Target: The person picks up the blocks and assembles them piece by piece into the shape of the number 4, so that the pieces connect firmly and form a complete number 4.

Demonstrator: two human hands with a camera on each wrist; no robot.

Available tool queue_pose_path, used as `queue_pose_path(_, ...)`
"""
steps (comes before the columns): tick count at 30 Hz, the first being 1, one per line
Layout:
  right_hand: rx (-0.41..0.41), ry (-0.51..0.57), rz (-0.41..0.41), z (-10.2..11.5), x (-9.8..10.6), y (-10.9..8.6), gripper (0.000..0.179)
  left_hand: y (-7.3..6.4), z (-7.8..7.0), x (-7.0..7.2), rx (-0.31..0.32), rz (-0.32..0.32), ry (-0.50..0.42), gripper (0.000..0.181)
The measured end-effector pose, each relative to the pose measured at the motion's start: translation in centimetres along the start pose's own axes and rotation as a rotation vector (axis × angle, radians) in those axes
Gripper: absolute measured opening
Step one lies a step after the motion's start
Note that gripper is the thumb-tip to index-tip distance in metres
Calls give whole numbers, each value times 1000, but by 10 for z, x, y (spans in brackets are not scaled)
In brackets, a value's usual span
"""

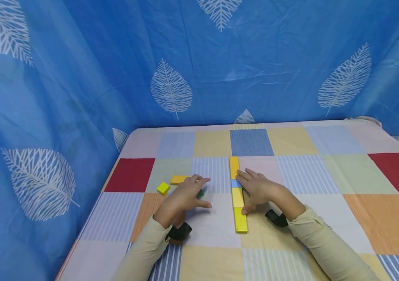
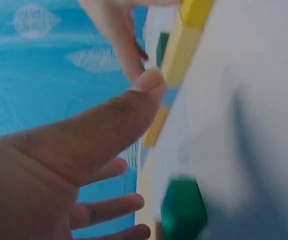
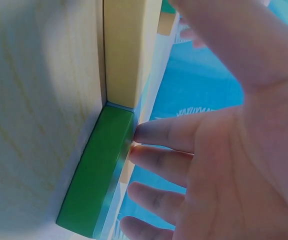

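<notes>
My left hand point(image 1: 185, 195) hovers with fingers spread, holding nothing. A green block point(image 2: 184, 209) lies near it in the left wrist view. Beside that hand are a small bright-yellow block point(image 1: 163, 188) and an orange-yellow block point(image 1: 177, 179). A straight row joins another orange-yellow block point(image 1: 234, 166), a blue block point(image 1: 234, 183), a pale-yellow block point(image 1: 237, 198) and a long yellow block point(image 1: 240, 222). My right hand point(image 1: 260, 191) lies along the row's right side, fingers extended. A second green block point(image 3: 96, 172), mostly hidden in the head view, is by its fingertips.
A patchwork cloth point(image 1: 213, 234) covers the table. Blue curtains point(image 1: 273, 89) with white leaf prints hang behind and at the sides. Dark straps point(image 1: 179, 232) sit at both wrists.
</notes>
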State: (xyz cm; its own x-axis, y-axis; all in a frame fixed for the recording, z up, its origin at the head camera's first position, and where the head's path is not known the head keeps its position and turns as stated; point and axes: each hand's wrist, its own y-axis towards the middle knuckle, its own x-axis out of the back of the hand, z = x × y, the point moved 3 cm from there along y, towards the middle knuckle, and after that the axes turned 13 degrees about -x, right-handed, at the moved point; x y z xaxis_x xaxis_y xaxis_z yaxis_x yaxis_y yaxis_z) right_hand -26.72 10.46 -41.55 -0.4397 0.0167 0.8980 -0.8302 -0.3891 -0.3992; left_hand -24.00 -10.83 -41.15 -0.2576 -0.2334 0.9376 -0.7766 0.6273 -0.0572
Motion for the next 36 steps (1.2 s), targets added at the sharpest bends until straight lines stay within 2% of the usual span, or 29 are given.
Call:
queue_pose_path(6, 5, 17, 9, 1, 1, -2, 112, -24, 20, 1, -4, -82, -9, 70)
queue_pose_path(13, 13, 26, 5, 2, 3, -3, 111, -43, 36, -2, 24, -172, 29, 54)
queue_pose_path(18, 9, 27, 7, 3, 2, -3, 111, -48, 37, -2, 5, -191, 58, 46)
queue_pose_path(21, 12, 30, 9, 4, 3, -4, 111, -51, 36, -2, -21, -205, 106, 42)
queue_pose_path(26, 18, 25, 6, 4, 3, -4, 111, -50, 35, -6, -7, -210, 154, 37)
queue_pose_path(30, 18, 29, 7, 4, 3, -4, 111, -50, 36, -8, 14, -205, 155, 36)
queue_pose_path(36, 19, 16, 2, 4, 4, -4, 111, -50, 35, -6, -25, -232, 208, 36)
